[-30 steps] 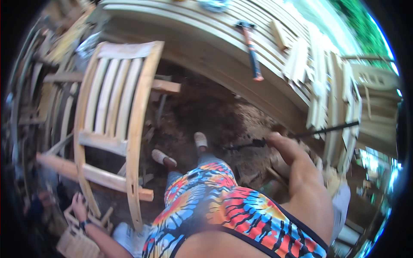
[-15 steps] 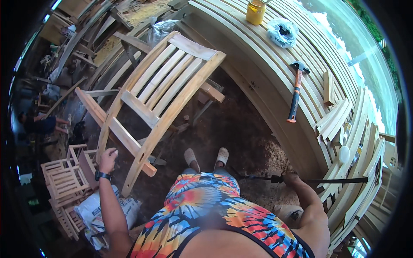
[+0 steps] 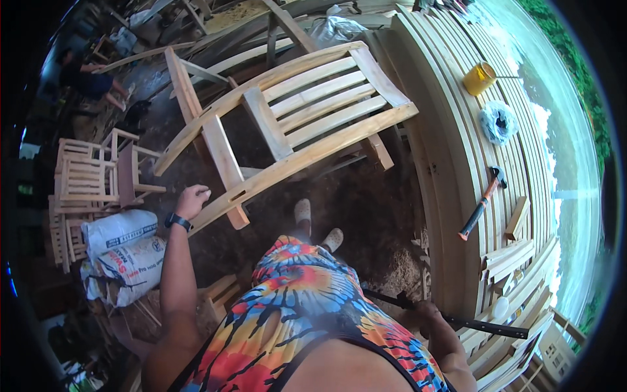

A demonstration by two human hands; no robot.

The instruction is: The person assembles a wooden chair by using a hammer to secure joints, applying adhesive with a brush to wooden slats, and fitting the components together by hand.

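Observation:
In front of me stands a wooden chair frame [image 3: 297, 157], tilted, with a slatted back between two long curved side rails. My left hand [image 3: 191, 201], a dark watch on its wrist, is beside the lower end of the nearer rail. Its fingers are curled closed, and whatever they may hold is too small to make out; I cannot tell whether the hand touches the rail. Low at my right side, my right hand [image 3: 426, 315] grips a long black bar clamp [image 3: 486, 325]. The clamp points outward to the right, and its inner end passes behind my patterned clothing.
To the right, a slatted wooden surface [image 3: 450, 130] carries a claw hammer [image 3: 482, 204], a yellow jar [image 3: 479, 80], a bluish plastic bag [image 3: 498, 122] and loose wood strips. White sacks [image 3: 130, 261] and stacked small chairs [image 3: 88, 176] stand left. A person [image 3: 95, 78] sits far left.
My view has turned, so the chair frame and slatted surface lie rotated clockwise and farther right. My feet have shifted. My right hand still grips the clamp; my left stays closed by the rail.

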